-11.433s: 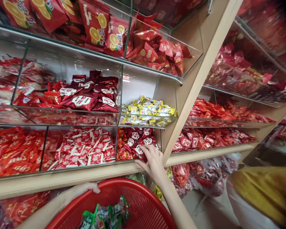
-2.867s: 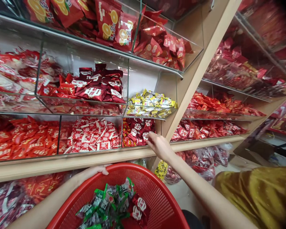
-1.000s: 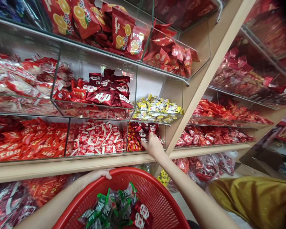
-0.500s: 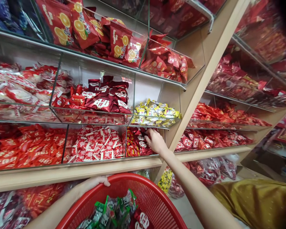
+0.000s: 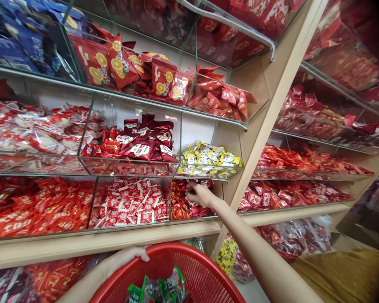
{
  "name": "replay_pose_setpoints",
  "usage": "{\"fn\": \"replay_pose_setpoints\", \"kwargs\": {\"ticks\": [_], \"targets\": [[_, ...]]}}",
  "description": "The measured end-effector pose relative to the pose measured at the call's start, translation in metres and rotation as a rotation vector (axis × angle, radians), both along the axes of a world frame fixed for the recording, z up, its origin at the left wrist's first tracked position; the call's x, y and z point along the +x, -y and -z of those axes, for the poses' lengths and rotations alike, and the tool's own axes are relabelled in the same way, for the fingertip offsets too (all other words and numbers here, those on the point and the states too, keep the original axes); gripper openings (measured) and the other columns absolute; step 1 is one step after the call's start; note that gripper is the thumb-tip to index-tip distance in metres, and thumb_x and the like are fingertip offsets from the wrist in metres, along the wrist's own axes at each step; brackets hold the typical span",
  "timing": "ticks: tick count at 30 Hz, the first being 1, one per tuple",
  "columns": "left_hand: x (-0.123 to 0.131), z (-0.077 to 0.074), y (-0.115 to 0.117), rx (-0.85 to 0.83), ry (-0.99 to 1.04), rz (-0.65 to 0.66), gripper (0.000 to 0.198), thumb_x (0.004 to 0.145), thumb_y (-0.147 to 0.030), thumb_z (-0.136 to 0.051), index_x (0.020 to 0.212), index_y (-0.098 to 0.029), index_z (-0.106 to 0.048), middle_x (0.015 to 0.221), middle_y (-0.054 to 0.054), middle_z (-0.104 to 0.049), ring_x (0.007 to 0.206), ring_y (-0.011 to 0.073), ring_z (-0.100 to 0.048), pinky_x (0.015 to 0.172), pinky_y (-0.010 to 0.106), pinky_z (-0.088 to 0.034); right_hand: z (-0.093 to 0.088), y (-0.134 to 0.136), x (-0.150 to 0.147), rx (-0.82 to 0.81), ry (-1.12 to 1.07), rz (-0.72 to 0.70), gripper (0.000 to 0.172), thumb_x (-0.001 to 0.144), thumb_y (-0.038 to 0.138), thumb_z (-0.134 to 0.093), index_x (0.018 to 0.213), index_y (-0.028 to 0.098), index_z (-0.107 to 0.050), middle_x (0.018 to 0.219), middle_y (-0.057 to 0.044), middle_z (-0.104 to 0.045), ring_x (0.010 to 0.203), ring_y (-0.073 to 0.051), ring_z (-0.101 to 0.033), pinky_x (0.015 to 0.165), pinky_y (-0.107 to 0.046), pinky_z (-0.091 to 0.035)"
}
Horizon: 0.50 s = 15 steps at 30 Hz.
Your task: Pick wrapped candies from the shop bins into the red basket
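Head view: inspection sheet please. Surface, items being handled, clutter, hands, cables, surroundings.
Surface: wooden shelf edge below compartments of wrapped sweets, split by clear dividers.
Items: red basket with green packets inside; dark red packets and red-and-yellow sweets share the bottom compartment nearest the upright.
Clutter: clear bags of sweets and yellow packets below shelf level.
Hands: left hand grips the basket rim; right hand reaches into that bottom compartment, grip unclear.
Cables: nothing seen.
Surroundings: filled neighbouring shelves on the right; mustard cloth, lower right.
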<state>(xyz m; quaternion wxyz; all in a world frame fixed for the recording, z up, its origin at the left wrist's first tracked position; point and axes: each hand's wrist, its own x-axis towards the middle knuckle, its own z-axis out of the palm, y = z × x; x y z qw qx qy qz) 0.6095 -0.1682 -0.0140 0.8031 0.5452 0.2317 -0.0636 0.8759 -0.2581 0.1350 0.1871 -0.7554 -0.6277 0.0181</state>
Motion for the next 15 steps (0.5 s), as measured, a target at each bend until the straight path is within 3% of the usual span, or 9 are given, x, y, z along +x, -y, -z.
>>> {"fn": "replay_pose_setpoints", "kwargs": {"ticks": [15], "targets": [[0.000,0.002,-0.003,-0.011,0.017,0.007,0.045,0.055,-0.024,-0.057,0.100,-0.021,-0.061,0.068,0.001,-0.067,0.060,0.0205,-0.060,0.048,0.025,-0.044,-0.005,-0.017,0.001,-0.102,-0.014,-0.123,0.043,0.063,0.015,-0.064,0.105,0.017,-0.057,0.101,-0.003,-0.064,0.085,-0.015,-0.059,0.069,-0.021,-0.043]]}}
